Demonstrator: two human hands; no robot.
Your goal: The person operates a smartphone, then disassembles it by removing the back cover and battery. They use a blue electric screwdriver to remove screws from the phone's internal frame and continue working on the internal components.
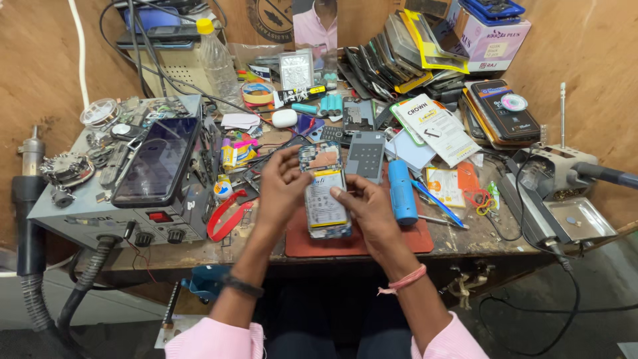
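Pink sleeves (219, 340) lead to both hands: the left hand (282, 189) and right hand (369, 209) are closed around an opened phone (325, 193) above the red mat (412, 239). Inspection seems underway; the next move needs careful fingertip work.

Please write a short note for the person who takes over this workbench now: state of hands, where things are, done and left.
Left hand: grips the opened phone at its upper left edge.
Right hand: supports its right side, thumb on the battery.
Phone: held above the red mat, back cover off, board and battery exposed.
Blue cylinder lies on the mat to the right.
Done: back is open.
Left: phone not closed.
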